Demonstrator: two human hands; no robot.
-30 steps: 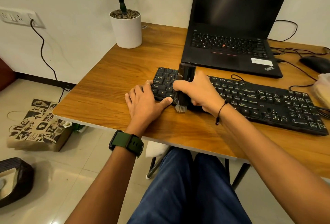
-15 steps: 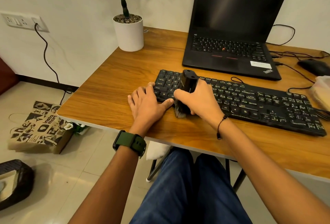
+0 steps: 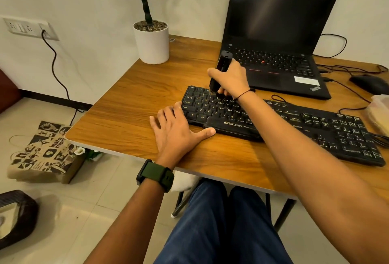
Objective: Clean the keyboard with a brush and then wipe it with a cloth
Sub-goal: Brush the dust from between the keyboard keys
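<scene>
A black keyboard (image 3: pixel 294 124) lies across the wooden desk (image 3: pixel 130 120) in front of an open black laptop (image 3: pixel 280 38). My right hand (image 3: pixel 233 78) grips a black brush (image 3: pixel 221 70) upright, its bristles touching the top key rows at the keyboard's left end. Flat on the desk, my left hand (image 3: pixel 176 131) has its fingers spread, with the fingertips against the keyboard's left edge and the thumb along its front edge. No cloth can be made out with certainty.
A white plant pot (image 3: pixel 152 42) stands at the desk's back left corner. A black mouse (image 3: pixel 370 83) and cables lie at the right, beside a pale plastic-wrapped item (image 3: pixel 379 114). On the floor at left are a paper bag (image 3: pixel 44 154) and a dark object (image 3: pixel 16 217).
My right hand has carried the brush from the keyboard's front edge up to its top rows. The left hand stays at the keyboard's left corner.
</scene>
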